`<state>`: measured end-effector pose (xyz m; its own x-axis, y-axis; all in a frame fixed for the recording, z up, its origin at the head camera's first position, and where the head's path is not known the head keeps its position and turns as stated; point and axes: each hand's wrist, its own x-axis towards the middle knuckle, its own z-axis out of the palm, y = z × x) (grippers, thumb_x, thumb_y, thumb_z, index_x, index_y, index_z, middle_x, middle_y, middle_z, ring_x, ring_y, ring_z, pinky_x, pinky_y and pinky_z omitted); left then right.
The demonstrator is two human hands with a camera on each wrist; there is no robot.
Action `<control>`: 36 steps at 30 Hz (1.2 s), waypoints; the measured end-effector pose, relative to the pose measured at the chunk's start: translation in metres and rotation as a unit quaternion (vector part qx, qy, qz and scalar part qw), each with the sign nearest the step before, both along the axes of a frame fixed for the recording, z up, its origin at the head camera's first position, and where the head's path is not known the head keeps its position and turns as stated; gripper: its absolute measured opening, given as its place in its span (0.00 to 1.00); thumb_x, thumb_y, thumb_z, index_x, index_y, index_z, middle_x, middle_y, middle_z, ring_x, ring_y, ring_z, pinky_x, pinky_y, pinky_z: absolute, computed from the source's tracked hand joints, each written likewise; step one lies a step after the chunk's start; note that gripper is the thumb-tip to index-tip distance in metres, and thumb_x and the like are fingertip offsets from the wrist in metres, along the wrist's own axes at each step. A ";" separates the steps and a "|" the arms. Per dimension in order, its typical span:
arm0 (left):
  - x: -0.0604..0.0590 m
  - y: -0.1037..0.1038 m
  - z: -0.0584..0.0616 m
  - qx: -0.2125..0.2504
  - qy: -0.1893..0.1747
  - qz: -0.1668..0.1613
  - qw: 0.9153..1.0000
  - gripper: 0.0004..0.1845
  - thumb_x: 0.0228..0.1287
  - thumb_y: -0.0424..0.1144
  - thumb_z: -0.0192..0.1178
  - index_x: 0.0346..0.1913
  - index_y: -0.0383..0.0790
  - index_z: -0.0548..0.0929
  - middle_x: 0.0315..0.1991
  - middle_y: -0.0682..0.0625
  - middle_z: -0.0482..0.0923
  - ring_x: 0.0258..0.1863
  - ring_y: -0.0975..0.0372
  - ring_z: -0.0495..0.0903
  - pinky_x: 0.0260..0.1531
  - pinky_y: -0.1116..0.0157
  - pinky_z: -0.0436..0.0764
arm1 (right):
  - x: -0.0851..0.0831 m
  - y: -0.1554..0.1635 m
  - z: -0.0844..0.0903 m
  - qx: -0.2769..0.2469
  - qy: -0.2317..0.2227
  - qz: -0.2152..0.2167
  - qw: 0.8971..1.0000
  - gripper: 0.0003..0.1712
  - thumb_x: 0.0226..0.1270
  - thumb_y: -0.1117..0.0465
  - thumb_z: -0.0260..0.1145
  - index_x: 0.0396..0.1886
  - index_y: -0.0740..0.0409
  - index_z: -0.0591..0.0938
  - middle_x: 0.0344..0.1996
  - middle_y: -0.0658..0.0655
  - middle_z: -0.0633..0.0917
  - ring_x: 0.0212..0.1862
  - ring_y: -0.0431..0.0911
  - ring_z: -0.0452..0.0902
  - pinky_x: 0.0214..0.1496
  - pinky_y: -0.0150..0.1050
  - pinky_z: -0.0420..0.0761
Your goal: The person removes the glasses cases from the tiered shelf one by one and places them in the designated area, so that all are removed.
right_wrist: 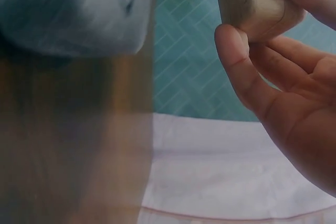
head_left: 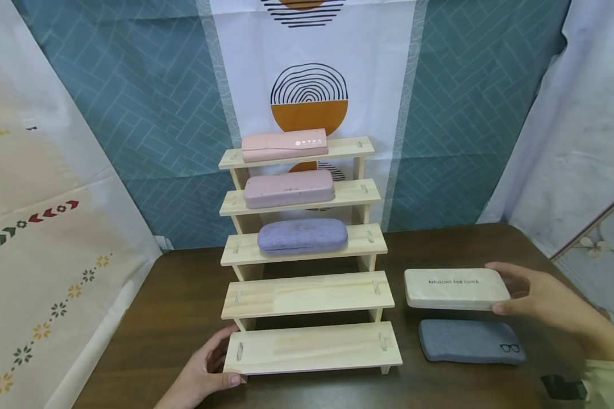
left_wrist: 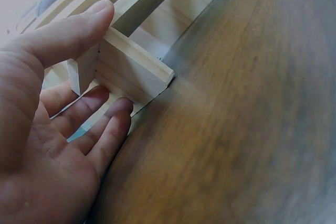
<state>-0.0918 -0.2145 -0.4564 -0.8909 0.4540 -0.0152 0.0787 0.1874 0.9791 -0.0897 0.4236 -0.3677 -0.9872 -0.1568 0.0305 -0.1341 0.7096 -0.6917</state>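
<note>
My right hand (head_left: 529, 292) grips the right end of a white glasses case (head_left: 455, 288) printed "REFUELING FOR CHINA". In the right wrist view, thumb and fingers pinch the end of that case (right_wrist: 252, 6) from both sides. Just in front of it lies a blue-grey glasses case (head_left: 471, 342) with a small glasses drawing. My left hand (head_left: 204, 366) holds the left end of the lowest step of a pale wooden stepped rack (head_left: 312, 349). The left wrist view has the thumb on the rack's edge (left_wrist: 139, 56) and the fingers curled at its side.
A pink glasses case (head_left: 283, 146), a mauve case (head_left: 289, 189) and a blue-purple case (head_left: 302, 236) lie on the rack's upper three steps. The rack stands on a dark wooden table (head_left: 153, 318). Patterned cloth (head_left: 148, 113) hangs behind and at both sides.
</note>
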 end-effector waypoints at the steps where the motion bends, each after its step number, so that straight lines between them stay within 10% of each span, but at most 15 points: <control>1: 0.000 0.000 0.000 -0.001 0.000 0.000 1.000 0.43 0.59 0.27 0.70 0.75 0.29 0.59 0.64 0.31 0.66 0.57 0.54 0.75 0.52 0.65 0.75 | 0.000 0.002 -0.002 -0.001 -0.003 0.002 1.000 0.48 0.56 0.62 0.79 0.72 0.73 0.65 0.49 0.70 0.83 0.42 0.34 0.80 0.35 0.37 0.81; 36: 0.000 0.001 0.000 -0.021 0.006 0.019 1.000 0.43 0.56 0.27 0.72 0.74 0.29 0.62 0.65 0.32 0.67 0.58 0.57 0.75 0.54 0.67 0.73 | -0.011 0.025 -0.039 -0.033 -0.104 0.079 0.991 0.48 0.59 0.68 0.73 0.71 0.82 0.57 0.58 0.81 0.73 0.50 0.48 0.78 0.39 0.38 0.82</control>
